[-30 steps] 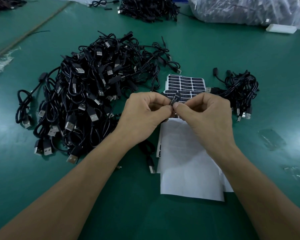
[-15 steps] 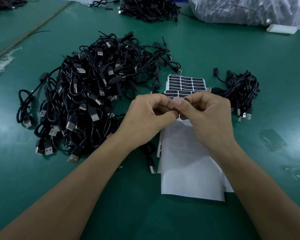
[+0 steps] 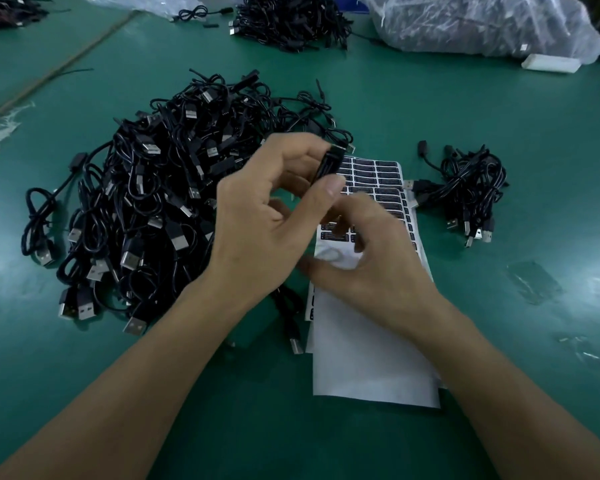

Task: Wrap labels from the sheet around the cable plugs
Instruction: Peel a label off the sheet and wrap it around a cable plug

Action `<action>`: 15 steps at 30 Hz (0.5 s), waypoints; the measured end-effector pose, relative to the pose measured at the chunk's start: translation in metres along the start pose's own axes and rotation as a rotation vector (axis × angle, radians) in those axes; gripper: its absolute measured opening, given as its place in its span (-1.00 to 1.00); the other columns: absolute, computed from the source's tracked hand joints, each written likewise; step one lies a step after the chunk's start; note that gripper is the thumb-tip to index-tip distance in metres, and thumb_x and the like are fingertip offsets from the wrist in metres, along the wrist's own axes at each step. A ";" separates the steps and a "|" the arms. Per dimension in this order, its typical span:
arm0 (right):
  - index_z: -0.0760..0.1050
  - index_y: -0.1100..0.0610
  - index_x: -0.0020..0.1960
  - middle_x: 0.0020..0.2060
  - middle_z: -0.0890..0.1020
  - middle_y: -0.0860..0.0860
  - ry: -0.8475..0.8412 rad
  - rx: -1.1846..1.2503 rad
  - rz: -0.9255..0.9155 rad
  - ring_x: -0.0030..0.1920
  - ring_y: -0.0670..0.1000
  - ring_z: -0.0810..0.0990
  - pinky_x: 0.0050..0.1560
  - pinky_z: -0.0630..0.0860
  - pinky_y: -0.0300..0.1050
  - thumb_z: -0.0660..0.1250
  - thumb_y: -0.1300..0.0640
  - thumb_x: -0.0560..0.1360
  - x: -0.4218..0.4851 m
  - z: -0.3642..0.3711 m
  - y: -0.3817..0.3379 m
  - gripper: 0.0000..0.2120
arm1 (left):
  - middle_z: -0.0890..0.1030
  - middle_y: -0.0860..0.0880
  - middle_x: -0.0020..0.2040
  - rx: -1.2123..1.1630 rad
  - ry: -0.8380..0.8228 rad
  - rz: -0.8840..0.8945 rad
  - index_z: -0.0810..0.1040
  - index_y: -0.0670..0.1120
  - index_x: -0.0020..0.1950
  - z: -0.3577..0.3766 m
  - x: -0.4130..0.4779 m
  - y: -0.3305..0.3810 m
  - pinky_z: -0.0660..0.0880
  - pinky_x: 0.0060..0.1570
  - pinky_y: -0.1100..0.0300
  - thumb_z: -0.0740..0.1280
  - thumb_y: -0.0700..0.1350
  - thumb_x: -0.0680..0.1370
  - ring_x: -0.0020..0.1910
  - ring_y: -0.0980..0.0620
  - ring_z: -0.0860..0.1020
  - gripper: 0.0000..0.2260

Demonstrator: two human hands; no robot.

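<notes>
My left hand (image 3: pixel 267 216) pinches a black cable plug (image 3: pixel 333 161) between thumb and forefinger, lifted above the top left corner of the label sheet (image 3: pixel 378 178). That cable hangs under the hand, and its USB end (image 3: pixel 295 344) lies by the sheet's left edge. My right hand (image 3: pixel 378 261) is blurred, low over the sheet, with curled fingertips at the black label rows. Whether it holds a label cannot be seen. The lower sheet is bare white backing (image 3: pixel 361 358).
A big heap of black USB cables (image 3: pixel 146 202) lies to the left, a small bundle (image 3: pixel 465 199) to the right. Another cable pile (image 3: pixel 291 19), a plastic bag (image 3: pixel 482 22) and a white box (image 3: pixel 551 62) sit at the back. Clear plastic scraps (image 3: pixel 534 282) lie right.
Both hands were together pressing on the plug. My right hand has let go and dropped to the label sheet, while my left hand has raised the plug slightly.
</notes>
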State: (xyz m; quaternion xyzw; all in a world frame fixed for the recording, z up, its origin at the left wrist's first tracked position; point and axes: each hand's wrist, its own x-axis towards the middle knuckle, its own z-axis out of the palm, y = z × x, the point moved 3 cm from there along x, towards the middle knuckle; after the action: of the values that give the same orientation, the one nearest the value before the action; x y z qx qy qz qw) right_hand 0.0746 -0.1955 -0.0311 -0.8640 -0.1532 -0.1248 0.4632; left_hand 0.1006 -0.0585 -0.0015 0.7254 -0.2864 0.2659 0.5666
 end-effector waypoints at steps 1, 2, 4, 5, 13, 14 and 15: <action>0.56 0.15 0.21 0.09 0.61 0.08 -0.038 -0.014 -0.020 0.15 0.06 0.57 0.15 0.51 0.06 0.51 0.17 0.38 0.000 0.005 -0.001 -0.59 | 0.57 0.24 -0.11 -0.010 -0.015 0.007 0.48 0.10 0.11 0.000 0.001 0.003 0.49 -0.20 0.42 0.42 -0.19 0.58 -0.17 0.25 0.62 -0.76; 0.55 0.18 0.21 0.13 0.60 0.12 -0.065 0.017 -0.027 0.19 0.10 0.56 0.17 0.50 0.09 0.50 0.18 0.38 0.000 0.009 -0.001 -0.59 | 0.59 0.22 -0.12 -0.028 -0.033 0.002 0.48 0.12 0.11 0.000 0.002 0.007 0.51 -0.21 0.40 0.43 -0.19 0.57 -0.16 0.23 0.63 -0.75; 0.56 0.21 0.16 0.08 0.63 0.13 -0.036 0.057 -0.053 0.12 0.05 0.60 0.08 0.53 -0.03 0.47 0.23 0.41 0.002 0.012 -0.003 -0.67 | 0.64 0.15 -0.15 -0.094 -0.056 -0.040 0.50 0.11 0.07 0.002 0.002 0.011 0.52 -0.26 0.40 0.43 -0.22 0.57 -0.19 0.19 0.65 -0.76; 0.58 0.21 0.08 0.01 0.65 0.10 0.006 0.055 -0.064 0.02 -0.03 0.62 -0.02 0.53 -0.14 0.45 0.26 0.42 0.002 0.012 -0.003 -0.76 | 0.67 0.09 -0.18 -0.142 -0.059 -0.075 0.51 0.08 0.05 0.003 0.002 0.012 0.51 -0.31 0.39 0.42 -0.23 0.57 -0.23 0.14 0.67 -0.78; 0.65 0.14 0.00 -0.23 0.65 -0.03 0.172 0.184 -0.062 -0.28 -0.07 0.61 -0.28 0.52 -0.29 0.35 0.20 0.59 0.002 -0.003 -0.007 -0.89 | 0.70 -0.01 -0.20 -0.330 0.255 -0.252 0.46 -0.08 -0.07 -0.024 0.016 -0.005 0.43 -0.54 0.26 0.16 -0.12 0.72 -0.30 -0.02 0.67 -0.80; 0.65 0.11 0.02 -0.25 0.66 -0.04 0.217 0.227 -0.051 -0.31 -0.09 0.61 -0.32 0.50 -0.33 0.34 0.21 0.60 0.002 -0.008 -0.007 -0.88 | 0.71 -0.02 -0.20 -0.341 0.326 -0.289 0.48 -0.08 -0.08 -0.028 0.016 -0.009 0.43 -0.53 0.25 0.13 -0.10 0.72 -0.30 -0.02 0.67 -0.77; 0.65 0.06 0.04 -0.27 0.67 -0.08 0.285 0.260 -0.027 -0.35 -0.12 0.60 -0.35 0.49 -0.36 0.33 0.21 0.60 0.002 -0.015 -0.006 -0.86 | 0.70 -0.02 -0.21 -0.353 0.381 -0.322 0.49 -0.09 -0.09 -0.031 0.015 -0.013 0.43 -0.52 0.24 0.12 -0.09 0.73 -0.30 -0.03 0.67 -0.74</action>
State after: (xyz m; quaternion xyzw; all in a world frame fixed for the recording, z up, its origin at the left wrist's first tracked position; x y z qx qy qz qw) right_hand 0.0732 -0.2047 -0.0178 -0.7682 -0.1125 -0.2311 0.5863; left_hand 0.1186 -0.0273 0.0074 0.5888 -0.0979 0.2500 0.7623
